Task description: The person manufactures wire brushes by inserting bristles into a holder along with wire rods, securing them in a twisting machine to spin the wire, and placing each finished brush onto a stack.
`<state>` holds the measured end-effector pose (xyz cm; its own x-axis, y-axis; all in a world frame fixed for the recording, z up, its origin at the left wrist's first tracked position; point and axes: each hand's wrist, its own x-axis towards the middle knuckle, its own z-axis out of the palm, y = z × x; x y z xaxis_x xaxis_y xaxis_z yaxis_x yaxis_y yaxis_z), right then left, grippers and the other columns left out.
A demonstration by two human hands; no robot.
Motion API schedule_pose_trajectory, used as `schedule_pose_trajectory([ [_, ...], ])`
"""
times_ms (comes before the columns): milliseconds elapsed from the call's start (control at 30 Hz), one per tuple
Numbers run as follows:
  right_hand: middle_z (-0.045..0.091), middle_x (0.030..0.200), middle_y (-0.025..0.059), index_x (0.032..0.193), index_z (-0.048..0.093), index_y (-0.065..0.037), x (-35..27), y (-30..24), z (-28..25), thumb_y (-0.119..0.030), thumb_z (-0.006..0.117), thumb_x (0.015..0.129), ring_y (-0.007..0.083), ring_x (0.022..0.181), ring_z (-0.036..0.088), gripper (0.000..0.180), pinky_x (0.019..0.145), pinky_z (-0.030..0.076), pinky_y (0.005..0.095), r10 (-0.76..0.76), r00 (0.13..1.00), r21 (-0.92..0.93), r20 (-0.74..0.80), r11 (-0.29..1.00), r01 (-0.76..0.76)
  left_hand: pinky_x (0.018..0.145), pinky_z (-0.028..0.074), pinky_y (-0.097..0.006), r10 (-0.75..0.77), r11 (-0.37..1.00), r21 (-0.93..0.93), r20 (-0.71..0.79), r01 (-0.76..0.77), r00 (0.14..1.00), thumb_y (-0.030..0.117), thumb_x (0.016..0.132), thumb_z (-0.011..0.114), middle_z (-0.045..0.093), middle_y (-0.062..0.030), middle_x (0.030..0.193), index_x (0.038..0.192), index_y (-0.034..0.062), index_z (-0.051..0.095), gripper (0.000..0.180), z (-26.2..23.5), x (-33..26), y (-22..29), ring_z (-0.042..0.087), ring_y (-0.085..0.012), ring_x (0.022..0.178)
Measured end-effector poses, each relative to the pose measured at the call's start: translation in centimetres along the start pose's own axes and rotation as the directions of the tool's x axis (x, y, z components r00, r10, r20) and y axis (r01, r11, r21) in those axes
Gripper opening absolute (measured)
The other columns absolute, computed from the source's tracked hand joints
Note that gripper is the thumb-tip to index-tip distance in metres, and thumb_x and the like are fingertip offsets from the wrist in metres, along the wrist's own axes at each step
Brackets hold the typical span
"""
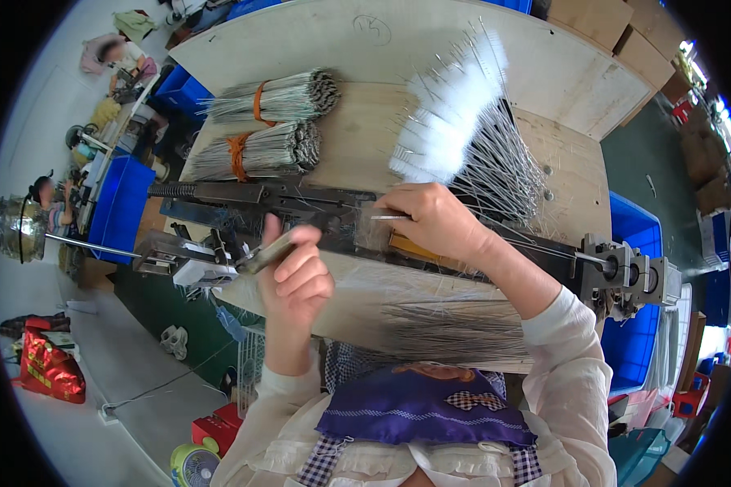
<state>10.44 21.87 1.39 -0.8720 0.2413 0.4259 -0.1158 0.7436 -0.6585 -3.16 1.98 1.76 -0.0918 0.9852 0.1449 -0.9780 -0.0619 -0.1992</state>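
Fingers (386, 213) of R hand (434, 219) pinch thin wire (391, 217); L hand (296, 272) grips metal lever (266, 252).

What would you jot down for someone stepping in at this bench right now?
Left hand: gripping the lever at the machine's left end.
Right hand: pinching a thin wire on the machine's bed.
Done, by the look of it: white brushes piled behind the machine.
Left: loose wires at the near edge, two tied bundles at the back.
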Motion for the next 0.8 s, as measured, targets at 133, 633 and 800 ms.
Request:
schedule_pose_trajectory([
  [133, 0.066, 0.085, 0.0156, 0.089, 0.066, 0.0, 0.8, -0.4, -0.3, -0.015, 0.064, 0.082, 0.0357, 0.081, 0.063, 0.016, 0.074, 0.051, 0.0424, 0.027, 0.999, 0.011, 0.039, 1.0, -0.027, 0.036, 0.032, -0.021, 0.012, 0.989, 0.15, -0.101, 0.004, 0.995, 0.038, 0.103, 0.038, 0.054, -0.0077, 0.07, 0.122, -0.0047, 0.044, 0.048, 2.2, 0.1, -2.1, 0.047, -0.0109, 0.041],
  [633, 0.065, 0.08, 0.0174, 0.088, 0.067, 0.0, 1.5, 0.1, -0.2, -0.015, 0.065, 0.083, 0.0369, 0.077, 0.062, 0.016, 0.071, 0.05, 0.0438, 0.071, 0.988, 0.057, 0.137, 0.995, -0.079, 0.043, 0.037, -0.023, 0.544, 0.113, 0.963, -0.267, 0.246, 0.796, 0.008, 0.094, 0.054, 0.049, 0.0008, 0.068, 0.12, -0.0002, 0.044, 0.03, -6.5, -0.5, -4.0, 0.049, -0.008, 0.049],
  [800, 0.059, 0.079, 0.0095, 0.088, 0.066, -0.004, 0.0, -2.9, -0.9, -0.007, 0.064, 0.079, 0.0282, 0.072, 0.064, 0.01, 0.059, 0.052, 0.0367, -0.026, 1.0, -0.342, 0.001, 0.939, 0.025, 0.041, 0.035, -0.02, 0.399, -0.085, 0.954, -0.23, 0.286, 0.888, 0.016, 0.093, 0.061, 0.048, 0.0016, 0.063, 0.112, 0.0017, 0.05, 0.027, -4.9, -1.2, -2.4, 0.051, -0.0078, 0.05],
])
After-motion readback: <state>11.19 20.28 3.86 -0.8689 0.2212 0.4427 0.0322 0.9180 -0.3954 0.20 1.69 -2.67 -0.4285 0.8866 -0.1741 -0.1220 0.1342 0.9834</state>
